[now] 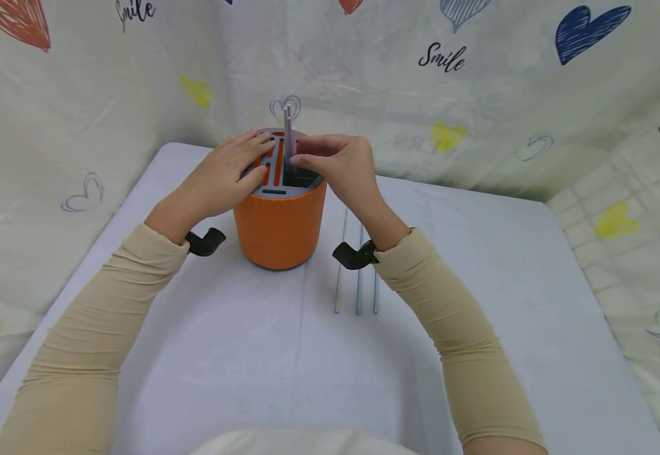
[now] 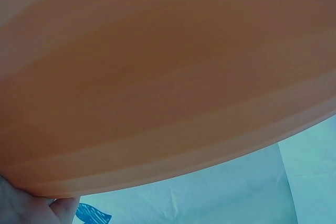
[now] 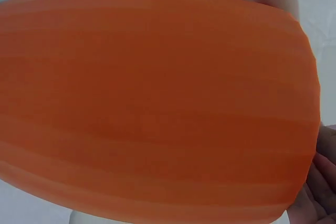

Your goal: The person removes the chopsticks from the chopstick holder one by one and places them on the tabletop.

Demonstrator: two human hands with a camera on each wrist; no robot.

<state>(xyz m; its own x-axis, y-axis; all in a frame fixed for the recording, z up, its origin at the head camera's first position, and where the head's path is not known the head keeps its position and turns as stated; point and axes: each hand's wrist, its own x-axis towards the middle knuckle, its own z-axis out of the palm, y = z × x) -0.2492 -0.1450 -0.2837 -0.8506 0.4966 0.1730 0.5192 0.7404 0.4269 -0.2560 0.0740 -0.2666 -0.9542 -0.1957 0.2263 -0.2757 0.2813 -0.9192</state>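
Note:
An orange round holder (image 1: 279,230) with a grey slotted top (image 1: 275,192) stands upright at the back of the table. My left hand (image 1: 224,170) rests on the left side of that top, fingers stretched over the slots. At the right side, my right hand (image 1: 338,161) pinches slim upright pinkish-grey sticks (image 1: 288,129) between thumb and fingers. Their lower ends are hidden at the dark opening, and their exact kind and number are unclear. In the left wrist view the orange wall (image 2: 168,87) fills most of the frame; the right wrist view likewise shows the wall (image 3: 157,103).
Three thin pale sticks lie side by side right of the holder: a greenish one (image 1: 338,291) and two bluish ones (image 1: 359,291), partly under the right wrist. The white table (image 1: 239,354) meets a printed cloth backdrop (image 1: 364,95) behind the holder.

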